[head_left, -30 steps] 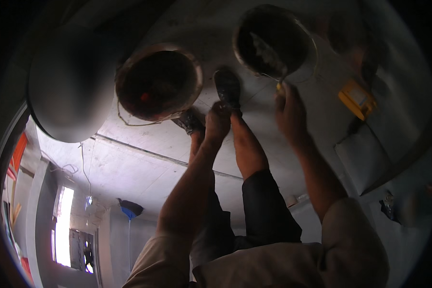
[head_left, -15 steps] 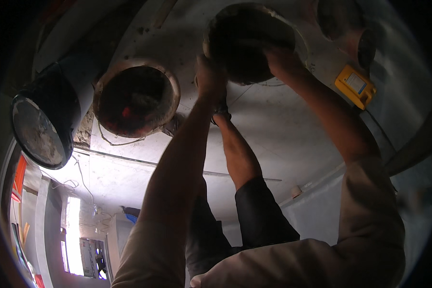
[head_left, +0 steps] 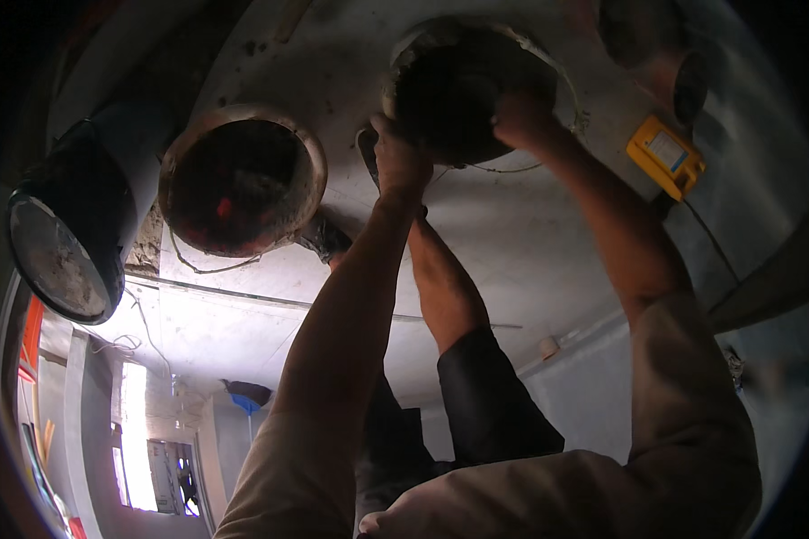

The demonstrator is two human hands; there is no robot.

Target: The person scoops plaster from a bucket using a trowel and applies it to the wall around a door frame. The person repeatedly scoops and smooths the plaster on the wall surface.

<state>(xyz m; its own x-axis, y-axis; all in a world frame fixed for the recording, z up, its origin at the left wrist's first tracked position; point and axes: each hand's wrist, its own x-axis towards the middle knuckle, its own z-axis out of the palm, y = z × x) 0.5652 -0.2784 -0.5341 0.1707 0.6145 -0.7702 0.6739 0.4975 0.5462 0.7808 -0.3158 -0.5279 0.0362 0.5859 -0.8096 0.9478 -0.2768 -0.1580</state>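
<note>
A dark bucket (head_left: 395,85) with a pale, crusted rim stands at the top centre, its inside in deep shadow. My left hand (head_left: 401,163) is closed on the near left part of its rim. At the right side of the opening, my right hand (head_left: 523,122) reaches in with its fingers curled. What it holds, if anything, is lost in the dark. To the left stands a second bucket (head_left: 313,184) with a thick pale rim, a thin wire handle and something small and red inside.
A black bucket (head_left: 121,202) with a whitish crusted end lies tilted at the far left. On the right is a yellow box-like device (head_left: 665,157) with a cable. Dark round containers (head_left: 689,85) stand beyond it. My leg (head_left: 449,278) is below the middle bucket.
My right hand has come slightly down and stays in the bucket. My left hand remains at the rim. The view has shifted a little, and the left buckets sit further left.
</note>
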